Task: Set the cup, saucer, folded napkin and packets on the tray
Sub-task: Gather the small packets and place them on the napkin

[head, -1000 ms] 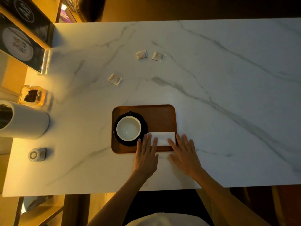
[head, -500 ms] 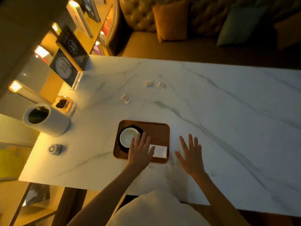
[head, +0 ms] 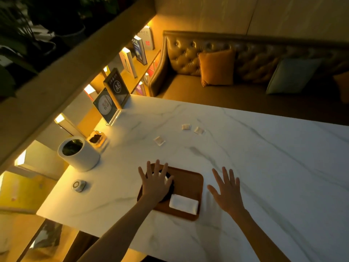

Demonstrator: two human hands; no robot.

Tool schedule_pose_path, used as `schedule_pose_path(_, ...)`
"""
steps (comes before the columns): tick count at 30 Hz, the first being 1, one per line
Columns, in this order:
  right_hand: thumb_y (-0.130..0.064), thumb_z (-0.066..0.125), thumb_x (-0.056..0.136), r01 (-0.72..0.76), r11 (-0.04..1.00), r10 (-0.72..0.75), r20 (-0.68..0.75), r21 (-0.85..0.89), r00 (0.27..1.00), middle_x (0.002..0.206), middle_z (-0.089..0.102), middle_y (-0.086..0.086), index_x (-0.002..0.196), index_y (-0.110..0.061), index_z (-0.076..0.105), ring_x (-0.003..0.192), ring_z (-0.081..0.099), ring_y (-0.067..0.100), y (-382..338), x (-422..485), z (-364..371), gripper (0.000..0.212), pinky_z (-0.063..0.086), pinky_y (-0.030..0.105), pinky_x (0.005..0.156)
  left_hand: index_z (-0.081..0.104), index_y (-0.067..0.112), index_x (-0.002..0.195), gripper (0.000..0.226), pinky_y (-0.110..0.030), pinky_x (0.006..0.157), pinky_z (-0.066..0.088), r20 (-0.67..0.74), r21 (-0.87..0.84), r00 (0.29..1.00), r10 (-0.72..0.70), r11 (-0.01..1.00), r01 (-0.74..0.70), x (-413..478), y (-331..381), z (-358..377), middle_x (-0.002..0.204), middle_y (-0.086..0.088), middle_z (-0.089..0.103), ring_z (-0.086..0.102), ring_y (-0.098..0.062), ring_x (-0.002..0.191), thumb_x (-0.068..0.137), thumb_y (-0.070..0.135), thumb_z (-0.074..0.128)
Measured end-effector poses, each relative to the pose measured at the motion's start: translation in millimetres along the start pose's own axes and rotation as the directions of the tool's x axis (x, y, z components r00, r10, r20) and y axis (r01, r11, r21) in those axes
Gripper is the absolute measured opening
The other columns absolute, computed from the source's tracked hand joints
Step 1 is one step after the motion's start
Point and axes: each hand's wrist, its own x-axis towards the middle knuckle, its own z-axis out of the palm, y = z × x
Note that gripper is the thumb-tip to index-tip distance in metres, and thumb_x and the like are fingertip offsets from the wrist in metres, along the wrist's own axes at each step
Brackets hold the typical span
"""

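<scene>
A brown tray [head: 190, 182] lies on the white marble table [head: 264, 167]. A folded white napkin [head: 183, 204] rests on its near right part. On the tray's left part stands a white cup on a black saucer [head: 171, 188], mostly hidden under my left hand [head: 155, 183], which hovers over it with fingers spread. My right hand [head: 225, 190] is open above the table just right of the tray. Three white packets lie farther back on the table: one [head: 159, 141] to the left, one [head: 186, 126] in the middle, one [head: 198, 130] to the right.
At the table's left stand a white cylindrical container [head: 79, 154], a small glass jar [head: 96, 139], a round white device [head: 79, 185] and acrylic sign stands [head: 111, 103]. A bookshelf runs along the left. A tufted sofa [head: 245, 72] with cushions stands behind the table.
Both hands have lifted off the napkin and moved away from me. The left hand went over the cup, the right out to the tray's right. The camera tilted up.
</scene>
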Motion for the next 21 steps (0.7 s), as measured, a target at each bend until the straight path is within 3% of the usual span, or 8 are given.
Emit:
schedule_pose_path(4, -0.075, 0.0, 0.082, 0.004, 1.0, -0.003, 0.02, -0.02, 1.0, 0.162, 0.009, 0.006, 0.15, -0.041, 0.003, 0.149, 0.001, 0.03, -13, 17, -1, 0.076, 0.004, 0.053, 0.118, 0.009, 0.038, 0.152, 0.066, -0.071, 0.112, -0.003, 0.079, -0.021, 0.997, -0.021, 1.0, 0.023, 27, -14, 3, 0.164, -0.002, 0.01, 0.0, -0.036, 0.15, 0.093, 0.067, 0.013)
schedule_pose_path(9, -0.07, 0.01, 0.087, -0.003, 1.0, 0.005, 0.085, -0.026, 0.996, 0.162, 0.006, 0.005, 0.151, -0.04, 0.004, 0.149, -0.001, 0.028, -48, 58, -1, 0.071, 0.003, 0.051, 0.119, 0.005, 0.038, 0.152, 0.067, -0.068, 0.113, -0.008, 0.133, -0.056, 0.991, -0.003, 0.998, 0.011, 73, -42, 3, 0.164, -0.001, 0.002, -0.006, -0.034, 0.15, 0.092, 0.067, 0.008)
schedule_pose_path(11, -0.067, 0.017, 0.09, -0.014, 1.0, 0.015, 0.11, -0.011, 0.994, 0.162, 0.01, 0.004, 0.151, -0.038, 0.009, 0.149, 0.002, 0.027, -66, 79, -1, 0.068, 0.004, 0.049, 0.119, 0.012, 0.036, 0.152, 0.065, -0.065, 0.114, -0.003, 0.167, -0.073, 0.986, 0.007, 0.997, 0.005, 98, -56, 2, 0.163, -0.002, 0.011, 0.003, -0.034, 0.15, 0.095, 0.065, 0.011)
schedule_pose_path(13, -0.063, 0.025, 0.093, -0.038, 0.997, 0.029, 0.131, 0.06, 0.991, 0.16, 0.02, 0.002, 0.15, -0.036, 0.02, 0.149, 0.01, 0.023, -82, 99, 0, 0.063, 0.007, 0.045, 0.119, 0.027, 0.031, 0.148, 0.06, -0.059, 0.115, 0.015, 0.211, -0.112, 0.977, 0.013, 0.994, 0.011, 127, -70, 1, 0.153, -0.004, 0.037, 0.028, -0.031, 0.144, 0.097, 0.06, 0.016)
schedule_pose_path(16, -0.06, 0.036, 0.093, -0.112, 0.974, 0.082, 0.155, 0.195, 0.984, 0.15, 0.043, -0.003, 0.144, -0.033, 0.038, 0.14, 0.034, 0.016, -111, 136, 11, 0.057, 0.027, 0.035, 0.114, 0.049, 0.023, 0.129, 0.05, -0.041, 0.097, 0.043, 0.205, -0.138, 0.978, 0.038, 0.99, -0.009, 178, -95, 9, 0.12, -0.003, 0.063, 0.06, -0.024, 0.111, 0.099, 0.054, 0.024)
schedule_pose_path(19, -0.057, 0.044, 0.092, -0.168, 0.97, 0.146, 0.13, 0.175, 0.981, 0.131, 0.059, -0.01, 0.135, -0.035, 0.048, 0.121, 0.052, 0.011, -141, 181, 25, 0.048, 0.044, 0.028, 0.095, 0.056, 0.02, 0.117, 0.042, -0.035, 0.086, 0.047, 0.177, -0.14, 0.981, 0.082, 0.988, -0.058, 232, -115, 20, 0.113, -0.002, 0.065, 0.063, -0.023, 0.104, 0.1, 0.049, 0.031)
schedule_pose_path(21, -0.051, 0.05, 0.092, -0.195, 0.961, 0.178, 0.101, 0.194, 0.979, 0.117, 0.064, -0.01, 0.125, -0.033, 0.055, 0.108, 0.058, 0.01, -163, 218, 34, 0.038, 0.047, 0.027, 0.084, 0.057, 0.018, 0.115, 0.037, -0.034, 0.084, 0.048, 0.156, -0.147, 0.982, 0.109, 0.985, -0.086, 268, -123, 27, 0.114, -0.003, 0.064, 0.063, -0.024, 0.105, 0.101, 0.045, 0.035)
